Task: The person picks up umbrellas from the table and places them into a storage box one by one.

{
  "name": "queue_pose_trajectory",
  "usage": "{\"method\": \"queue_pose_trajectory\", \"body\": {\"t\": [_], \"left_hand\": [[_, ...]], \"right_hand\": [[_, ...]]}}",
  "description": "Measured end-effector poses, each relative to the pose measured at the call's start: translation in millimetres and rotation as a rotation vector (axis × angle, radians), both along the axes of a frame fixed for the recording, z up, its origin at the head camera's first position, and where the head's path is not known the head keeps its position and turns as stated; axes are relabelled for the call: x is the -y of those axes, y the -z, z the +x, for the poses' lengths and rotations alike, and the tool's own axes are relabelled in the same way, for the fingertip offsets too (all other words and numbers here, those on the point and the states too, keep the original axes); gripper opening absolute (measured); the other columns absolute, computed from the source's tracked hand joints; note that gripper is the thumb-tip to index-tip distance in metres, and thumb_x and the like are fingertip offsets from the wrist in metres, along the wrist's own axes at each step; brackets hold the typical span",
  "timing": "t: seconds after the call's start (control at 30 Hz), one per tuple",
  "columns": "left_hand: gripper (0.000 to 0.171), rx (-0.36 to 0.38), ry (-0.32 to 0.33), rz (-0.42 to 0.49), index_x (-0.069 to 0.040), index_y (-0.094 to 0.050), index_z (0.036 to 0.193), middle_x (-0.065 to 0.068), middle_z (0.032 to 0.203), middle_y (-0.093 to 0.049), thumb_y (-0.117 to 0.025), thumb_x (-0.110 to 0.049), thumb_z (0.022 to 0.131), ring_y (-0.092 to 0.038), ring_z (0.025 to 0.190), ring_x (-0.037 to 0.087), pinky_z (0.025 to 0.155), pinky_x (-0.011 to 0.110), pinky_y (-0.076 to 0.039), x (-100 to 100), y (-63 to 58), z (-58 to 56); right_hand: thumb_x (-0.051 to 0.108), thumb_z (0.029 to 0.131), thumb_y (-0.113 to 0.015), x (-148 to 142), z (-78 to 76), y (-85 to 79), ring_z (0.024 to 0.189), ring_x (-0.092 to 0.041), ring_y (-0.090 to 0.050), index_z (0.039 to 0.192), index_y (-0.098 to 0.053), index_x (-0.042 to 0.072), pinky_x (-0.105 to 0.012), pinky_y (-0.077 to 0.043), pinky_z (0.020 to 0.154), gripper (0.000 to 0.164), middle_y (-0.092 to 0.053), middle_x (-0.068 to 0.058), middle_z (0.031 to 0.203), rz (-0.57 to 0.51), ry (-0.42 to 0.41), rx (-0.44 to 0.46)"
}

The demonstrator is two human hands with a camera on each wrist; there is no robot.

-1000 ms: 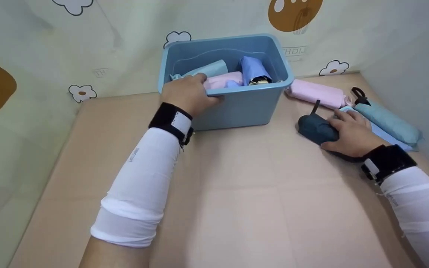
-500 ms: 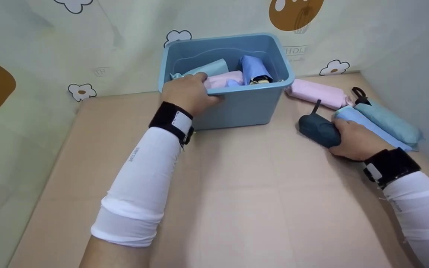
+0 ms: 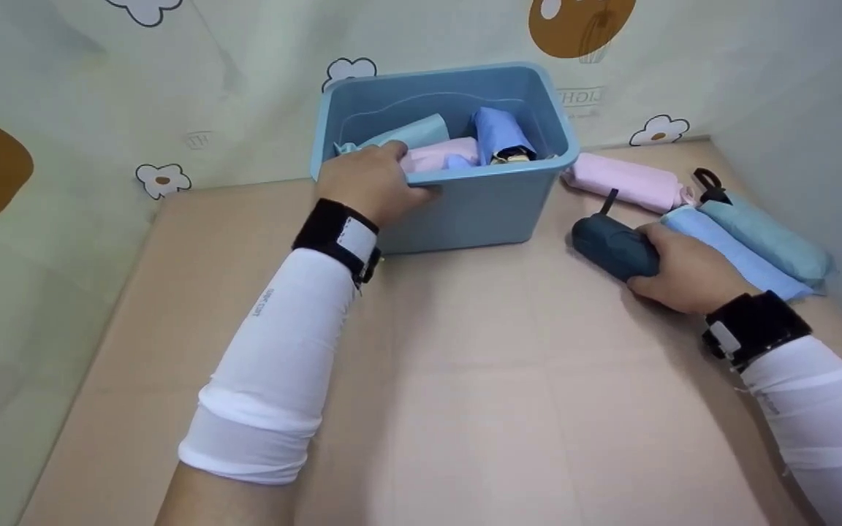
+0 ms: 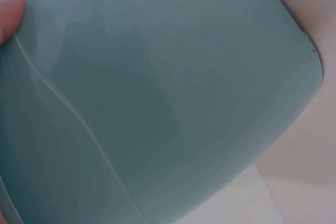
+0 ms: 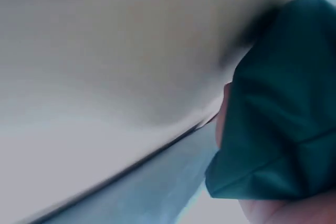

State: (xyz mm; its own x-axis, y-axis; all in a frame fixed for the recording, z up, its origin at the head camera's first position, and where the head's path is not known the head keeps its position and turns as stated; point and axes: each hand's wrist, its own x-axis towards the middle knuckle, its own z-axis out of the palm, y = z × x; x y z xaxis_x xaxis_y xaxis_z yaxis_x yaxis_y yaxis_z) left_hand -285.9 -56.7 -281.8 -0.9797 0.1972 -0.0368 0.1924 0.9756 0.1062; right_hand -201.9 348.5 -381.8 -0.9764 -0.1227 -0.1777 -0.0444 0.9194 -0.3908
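Observation:
My left hand [image 3: 371,183] grips the front-left rim of a blue plastic bin [image 3: 472,208], thumb outside and fingers over the edge. The left wrist view shows the bin's smooth wall [image 4: 173,87] and a fingertip. Inside the bin lie a light teal bundle [image 3: 414,134], a pink bundle [image 3: 441,155] and an upright blue folded umbrella [image 3: 500,135]. To the right, my right hand [image 3: 688,270] holds a dark teal folded umbrella [image 3: 615,246] by its near end, strap pointing away. In the right wrist view, the umbrella's fabric [image 5: 283,114] covers most of the fingers.
Right of the bin lies a pink folded umbrella [image 3: 626,180]. Beside my right hand are a blue umbrella sleeve [image 3: 731,248] and a teal folded umbrella [image 3: 768,237] with a black handle loop. A patterned curtain [image 3: 245,88] hangs behind the tan tabletop [image 3: 479,424].
My right hand has closed its fingers round the dark teal umbrella and shifted it slightly left and up, off the blue sleeve's side. The left hand stays on the bin rim.

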Motion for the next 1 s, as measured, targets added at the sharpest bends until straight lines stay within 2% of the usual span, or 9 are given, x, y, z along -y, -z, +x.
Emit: {"method": "queue_pose_trajectory", "body": {"t": [0.23, 0.4, 0.57, 0.7, 1.0], "left_hand": [[0.082, -0.008, -0.004, -0.011, -0.021, -0.048, 0.157, 0.013, 0.133, -0.070, -0.054, -0.072, 0.094, -0.064, 0.102, 0.033, 0.096, 0.052, -0.056, 0.0, -0.7, 0.5], [0.081, -0.001, -0.005, -0.009, -0.022, -0.048, 0.157, 0.013, 0.133, -0.070, -0.055, -0.072, 0.094, -0.064, 0.102, 0.033, 0.097, 0.052, -0.055, 0.0, -0.4, 0.4], [0.080, 0.001, -0.006, -0.009, -0.022, -0.048, 0.157, 0.013, 0.132, -0.071, -0.056, -0.071, 0.095, -0.064, 0.102, 0.033, 0.096, 0.052, -0.056, -0.3, -0.1, 0.1], [0.080, 0.001, -0.005, -0.010, -0.022, -0.049, 0.157, 0.013, 0.131, -0.071, -0.055, -0.071, 0.095, -0.064, 0.101, 0.033, 0.095, 0.052, -0.056, -0.2, -0.1, 0.4], [0.078, 0.003, -0.004, 0.000, -0.022, -0.049, 0.156, 0.013, 0.134, -0.069, -0.056, -0.069, 0.095, -0.064, 0.104, 0.033, 0.099, 0.053, -0.055, -0.8, -0.2, 0.2]], "right_hand": [[0.029, 0.092, -0.076, 14.0, -2.7, -3.8, 0.123, -0.045, -0.057, 0.154, -0.040, 0.001, -0.066, -0.043, 0.105, 0.077, -0.057, -0.029, 0.142, -0.058, 0.018, -0.040], [0.026, 0.093, -0.076, 22.4, -4.8, -7.0, 0.130, -0.045, -0.052, 0.158, -0.035, 0.004, -0.065, -0.039, 0.110, 0.080, -0.051, -0.028, 0.149, -0.152, 0.039, -0.059], [0.025, 0.094, -0.075, 34.9, -7.1, -15.8, 0.131, -0.043, -0.047, 0.162, -0.028, 0.008, -0.064, -0.037, 0.110, 0.084, -0.046, -0.026, 0.152, -0.259, 0.055, -0.029], [0.021, 0.095, -0.072, 43.7, -9.5, -22.7, 0.131, -0.043, -0.046, 0.163, -0.022, 0.004, -0.064, -0.037, 0.111, 0.086, -0.043, -0.027, 0.152, -0.316, 0.069, -0.013], [0.015, 0.093, -0.071, 50.2, -6.3, -25.8, 0.128, -0.043, -0.047, 0.158, -0.029, 0.003, -0.059, -0.038, 0.107, 0.079, -0.047, -0.028, 0.147, -0.455, 0.165, -0.124]]}}
